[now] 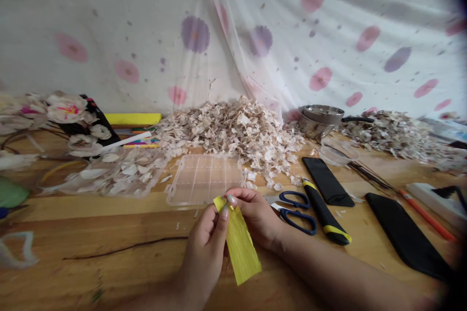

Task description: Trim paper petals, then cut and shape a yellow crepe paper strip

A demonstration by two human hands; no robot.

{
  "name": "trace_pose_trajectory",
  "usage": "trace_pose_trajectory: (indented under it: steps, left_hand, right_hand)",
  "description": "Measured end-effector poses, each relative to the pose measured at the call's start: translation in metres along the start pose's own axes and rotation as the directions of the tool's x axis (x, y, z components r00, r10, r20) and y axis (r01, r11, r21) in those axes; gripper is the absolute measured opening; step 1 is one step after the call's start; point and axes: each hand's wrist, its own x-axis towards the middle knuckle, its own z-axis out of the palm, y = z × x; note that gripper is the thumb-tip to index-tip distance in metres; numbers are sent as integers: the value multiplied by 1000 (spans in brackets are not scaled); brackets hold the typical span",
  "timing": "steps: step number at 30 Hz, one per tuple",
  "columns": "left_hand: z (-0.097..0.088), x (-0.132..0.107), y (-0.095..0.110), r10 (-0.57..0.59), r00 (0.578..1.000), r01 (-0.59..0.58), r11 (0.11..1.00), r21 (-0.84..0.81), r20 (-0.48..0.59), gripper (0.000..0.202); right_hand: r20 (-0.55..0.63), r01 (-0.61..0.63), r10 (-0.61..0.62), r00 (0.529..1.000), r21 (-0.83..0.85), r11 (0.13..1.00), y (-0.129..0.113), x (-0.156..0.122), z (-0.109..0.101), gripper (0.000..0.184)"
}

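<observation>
A strip of yellow crepe paper hangs between both hands above the wooden table. My left hand pinches its top edge with thumb and forefinger. My right hand pinches the same top end from the right, fingers curled. The strip's lower end slants down to the right, free. Just right of my right hand lie blue-handled scissors. A clear plastic compartment box sits just behind the hands.
A large heap of pale husk-like flakes lies at the back, another heap at right. A steel pot, black cases, a black-yellow tool, a thin wire, a tray of petals and finished flowers surround.
</observation>
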Motion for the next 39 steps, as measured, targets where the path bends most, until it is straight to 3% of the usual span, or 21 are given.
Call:
trace_pose_trajectory:
  steps: [6,11,39]
  left_hand:
    - [-2,-2,-3,13,1000,-13,1000,26,-17,29]
    - [-2,-3,-4,29,1000,-29,1000,3,0,28]
    - [-1,-1,0,25,999,-25,1000,9,36,29]
  right_hand:
    - [90,-3,-5,996,82,997,-3,-2,-1,34]
    - [149,-62,54,987,55,997,-1,-3,-2,27]
    - [61,-15,12,998,57,998,-2,-2,1,26]
